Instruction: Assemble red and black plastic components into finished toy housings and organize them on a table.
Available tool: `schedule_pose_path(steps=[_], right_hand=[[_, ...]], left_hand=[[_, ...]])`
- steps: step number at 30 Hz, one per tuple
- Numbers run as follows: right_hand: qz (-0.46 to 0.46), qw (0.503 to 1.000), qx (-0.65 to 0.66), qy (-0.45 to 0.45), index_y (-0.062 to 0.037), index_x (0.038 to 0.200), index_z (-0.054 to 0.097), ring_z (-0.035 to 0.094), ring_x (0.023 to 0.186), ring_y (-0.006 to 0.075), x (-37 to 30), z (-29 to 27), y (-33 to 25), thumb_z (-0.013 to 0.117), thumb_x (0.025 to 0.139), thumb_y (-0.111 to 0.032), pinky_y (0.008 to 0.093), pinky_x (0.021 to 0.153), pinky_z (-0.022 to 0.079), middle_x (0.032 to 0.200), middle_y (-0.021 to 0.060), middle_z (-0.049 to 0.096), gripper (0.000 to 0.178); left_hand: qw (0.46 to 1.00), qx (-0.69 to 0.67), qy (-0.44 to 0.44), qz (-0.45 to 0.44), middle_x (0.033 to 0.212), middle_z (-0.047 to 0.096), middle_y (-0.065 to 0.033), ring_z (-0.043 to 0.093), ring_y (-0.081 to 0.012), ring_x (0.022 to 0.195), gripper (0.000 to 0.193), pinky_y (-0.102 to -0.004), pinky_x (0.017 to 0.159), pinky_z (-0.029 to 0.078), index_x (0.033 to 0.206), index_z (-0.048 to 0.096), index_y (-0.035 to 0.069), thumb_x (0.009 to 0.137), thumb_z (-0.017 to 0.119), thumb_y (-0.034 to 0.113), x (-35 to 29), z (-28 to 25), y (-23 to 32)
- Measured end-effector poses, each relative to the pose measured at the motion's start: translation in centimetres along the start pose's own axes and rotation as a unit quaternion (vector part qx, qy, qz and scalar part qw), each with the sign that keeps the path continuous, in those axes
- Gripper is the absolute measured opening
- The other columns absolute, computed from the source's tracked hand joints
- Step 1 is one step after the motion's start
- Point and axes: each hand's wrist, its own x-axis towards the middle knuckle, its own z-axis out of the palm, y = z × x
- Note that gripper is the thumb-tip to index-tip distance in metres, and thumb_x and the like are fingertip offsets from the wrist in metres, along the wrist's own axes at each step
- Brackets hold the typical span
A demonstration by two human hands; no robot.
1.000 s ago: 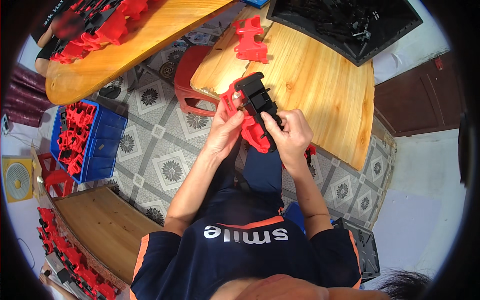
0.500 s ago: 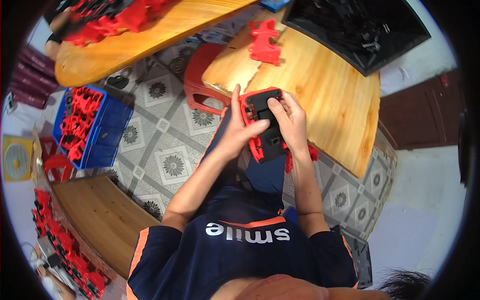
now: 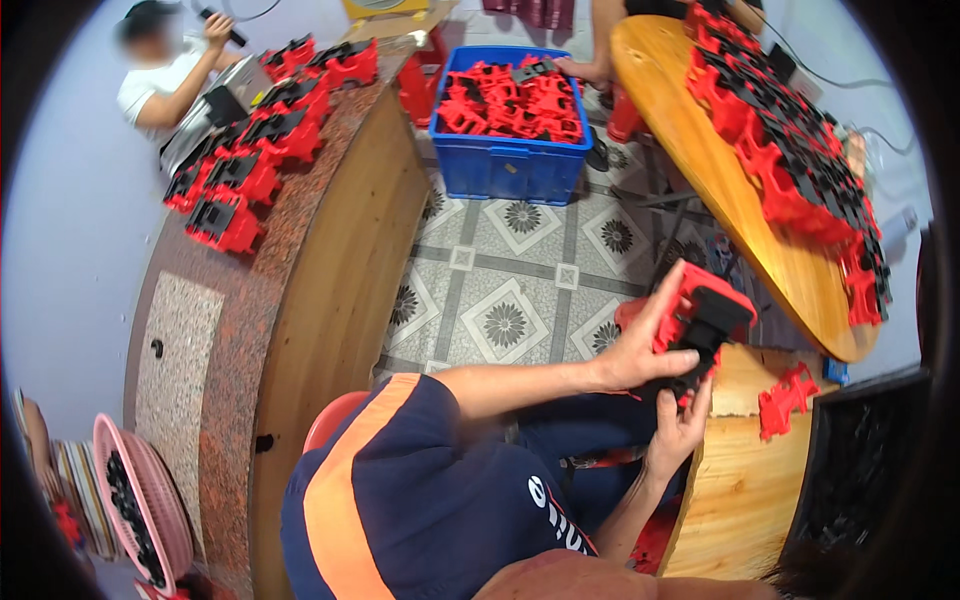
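Left hand (image 3: pixel 632 362) and right hand (image 3: pixel 679 434) both have fingers wrapped around that red-and-black plastic piece (image 3: pixel 716 318) near the wooden table (image 3: pixel 735 475), so tbh one slip on smooth-looking plastic could drop it onto the tiled floor (image 3: pixel 505 325).

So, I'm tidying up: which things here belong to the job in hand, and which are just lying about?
Seem to belong:
- red-and-black part, held by left hand and right hand
- loose red piece
- black tray
- blue tub

Apparently just around:
- small black thing
- yellow box
- purple curtain
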Motion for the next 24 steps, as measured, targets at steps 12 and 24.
schedule_pose_path(steps=[12,24], right_hand=[[0.002,0.998,0.018,-0.063,0.0011,0.135,0.050,0.057,0.117,0.0174,3.7,-1.0,1.2,0.055,0.098,-0.011,0.0286,0.092,0.048,0.137,0.0120,0.052,0.040],[0.142,0.986,-0.018,0.086,0.0034,0.121,0.061,0.062,0.098,0.0126,-2.7,-3.1,3.9,0.063,0.092,-0.004,0.0253,0.084,0.051,0.116,0.0076,0.063,0.030]], left_hand=[[0.356,0.238,0.812,0.397,0.145,0.026,-0.0259,0.044,-0.0402,0.127,0.114,-0.0521,0.105,0.040,0.152,0.010,0.003,0.063,0.076,0.027,-6.7,-22.5,47.4],[0.855,-0.017,0.515,-0.050,0.102,0.069,-0.0152,0.063,-0.0375,0.104,0.030,-0.0648,0.087,0.049,0.103,0.066,0.005,0.083,0.070,0.026,15.8,-47.1,24.8]])
